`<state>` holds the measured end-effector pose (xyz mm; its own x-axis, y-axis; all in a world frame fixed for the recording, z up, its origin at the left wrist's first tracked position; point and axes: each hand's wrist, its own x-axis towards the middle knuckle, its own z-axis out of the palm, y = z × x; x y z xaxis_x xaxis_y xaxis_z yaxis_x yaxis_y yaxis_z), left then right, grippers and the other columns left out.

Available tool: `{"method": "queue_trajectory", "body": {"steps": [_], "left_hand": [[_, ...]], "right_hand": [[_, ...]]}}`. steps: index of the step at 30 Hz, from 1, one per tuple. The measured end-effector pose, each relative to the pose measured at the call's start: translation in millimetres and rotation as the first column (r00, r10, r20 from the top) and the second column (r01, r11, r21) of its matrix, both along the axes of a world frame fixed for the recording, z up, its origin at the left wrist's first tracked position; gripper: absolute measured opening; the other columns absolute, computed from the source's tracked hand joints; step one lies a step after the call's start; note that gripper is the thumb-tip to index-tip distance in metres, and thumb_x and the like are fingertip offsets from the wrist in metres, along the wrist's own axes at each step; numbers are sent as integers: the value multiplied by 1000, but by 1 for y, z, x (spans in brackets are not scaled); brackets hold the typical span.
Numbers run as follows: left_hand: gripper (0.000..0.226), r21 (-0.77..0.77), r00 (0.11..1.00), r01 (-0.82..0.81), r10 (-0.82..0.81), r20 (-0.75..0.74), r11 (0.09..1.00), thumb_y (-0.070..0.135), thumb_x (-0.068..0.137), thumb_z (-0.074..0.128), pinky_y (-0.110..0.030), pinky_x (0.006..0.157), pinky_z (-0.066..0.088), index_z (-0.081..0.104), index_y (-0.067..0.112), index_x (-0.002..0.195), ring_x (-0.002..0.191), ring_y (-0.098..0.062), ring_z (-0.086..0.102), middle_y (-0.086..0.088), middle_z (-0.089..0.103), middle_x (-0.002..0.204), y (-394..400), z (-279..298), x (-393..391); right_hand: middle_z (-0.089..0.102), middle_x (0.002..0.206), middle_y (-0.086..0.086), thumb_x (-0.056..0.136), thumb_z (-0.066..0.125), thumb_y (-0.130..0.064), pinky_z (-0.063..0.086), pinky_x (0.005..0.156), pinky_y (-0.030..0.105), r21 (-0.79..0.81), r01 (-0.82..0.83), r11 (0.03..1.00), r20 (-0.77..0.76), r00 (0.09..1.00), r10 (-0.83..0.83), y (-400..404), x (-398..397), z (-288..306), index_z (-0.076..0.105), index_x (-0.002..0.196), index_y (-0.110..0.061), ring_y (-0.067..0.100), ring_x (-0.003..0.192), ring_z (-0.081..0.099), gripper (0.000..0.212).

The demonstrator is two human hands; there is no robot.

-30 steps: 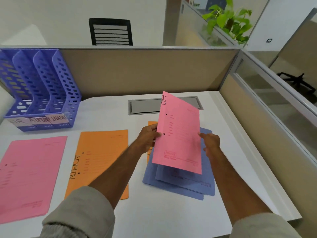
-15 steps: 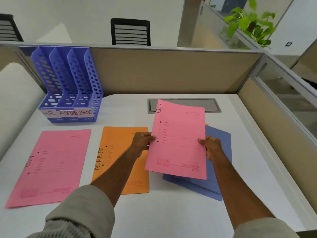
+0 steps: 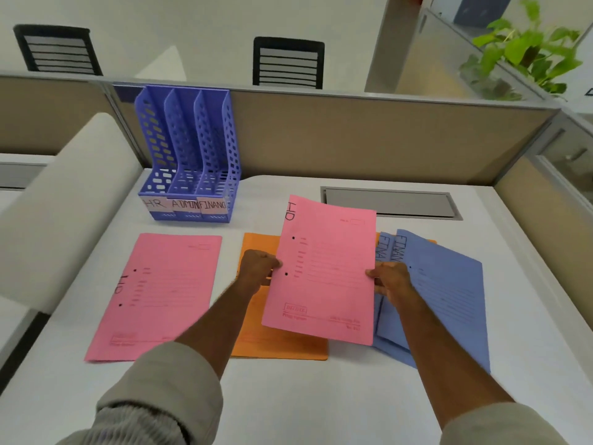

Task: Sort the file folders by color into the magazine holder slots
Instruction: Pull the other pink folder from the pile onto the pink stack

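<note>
Head view: white desk (image 3: 305,396) against tan cubicle partition (image 3: 369,139).

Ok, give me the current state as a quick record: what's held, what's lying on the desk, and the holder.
held: pink folder marked HR, off the desk
left hand: grips its left edge
right hand: grips its right edge
on desk: second pink folder, left; orange folder, middle; blue folders, right, overlapping
magazine holder: far left, labelled HR, ADMIN, FINANC; no folders visible in its slots
</note>
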<state>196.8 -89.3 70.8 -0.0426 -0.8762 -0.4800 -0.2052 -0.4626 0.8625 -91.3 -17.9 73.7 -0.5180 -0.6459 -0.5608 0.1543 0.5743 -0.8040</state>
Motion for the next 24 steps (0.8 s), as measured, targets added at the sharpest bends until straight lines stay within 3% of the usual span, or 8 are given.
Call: {"method": "queue_trajectory", "body": {"steps": [3, 8, 11, 13, 17, 22, 24], "left_hand": [[4, -2, 998, -45, 45, 37, 999, -2, 82, 71, -38, 61, 59, 66, -3, 82, 80, -39, 72, -23, 72, 89, -2, -3, 24], [11, 1, 991, -76, 75, 111, 997, -1, 82, 70, -51, 76, 60, 67, -9, 89, 89, -44, 71, -28, 70, 97, -4, -6, 67], [17, -5, 982, -105, 105, 160, 994, -1, 82, 71, -54, 77, 60, 68, -14, 93, 90, -45, 70, -28, 70, 98, -4, -8, 94], [17, -13, 974, -125, 125, 189, 992, -1, 81, 71, -54, 76, 60, 68, -13, 93, 89, -44, 70, -28, 70, 97, -3, -9, 113], [13, 3, 967, -161, 157, 201, 987, -3, 79, 72, -57, 77, 56, 66, -12, 86, 83, -41, 68, -26, 65, 87, 3, -13, 149], [18, 18, 946, -219, 207, 250, 976, -1, 79, 73, -48, 74, 58, 68, -14, 92, 92, -46, 68, -33, 67, 99, 10, -18, 181], [19, 24, 939, -235, 221, 263, 972, -1, 80, 73, -53, 79, 59, 69, -13, 93, 92, -47, 68, -32, 68, 100, 11, -19, 193]], "right_hand": [[69, 107, 32, 80, 71, 14, 57, 85, 58, 21, -40, 999, -28, 999, 41, -9, 26, 0, 62, 108, 18, 44, 98, 69, 30], [68, 107, 32, 79, 71, 15, 59, 75, 47, 33, -99, 995, -38, 994, 100, -25, 69, -2, 63, 108, 13, 36, 87, 68, 30], [70, 103, 31, 77, 72, 15, 60, 73, 47, 60, -150, 987, -55, 987, 154, -33, 96, -2, 66, 95, 9, 38, 85, 69, 19], [71, 99, 31, 77, 73, 13, 60, 80, 52, 91, -194, 977, -74, 977, 201, -38, 114, -3, 68, 96, 12, 40, 86, 71, 20], [72, 96, 28, 78, 75, 9, 61, 81, 52, 161, -278, 947, -86, 952, 294, -45, 149, -5, 67, 97, 14, 41, 87, 72, 21], [71, 100, 29, 80, 72, 12, 60, 82, 54, 186, -349, 919, -46, 931, 363, -50, 185, -6, 65, 100, 17, 42, 91, 71, 21], [71, 99, 29, 80, 72, 12, 60, 81, 53, 197, -359, 912, -57, 925, 376, -52, 198, -5, 65, 100, 16, 41, 90, 72, 21]]}}
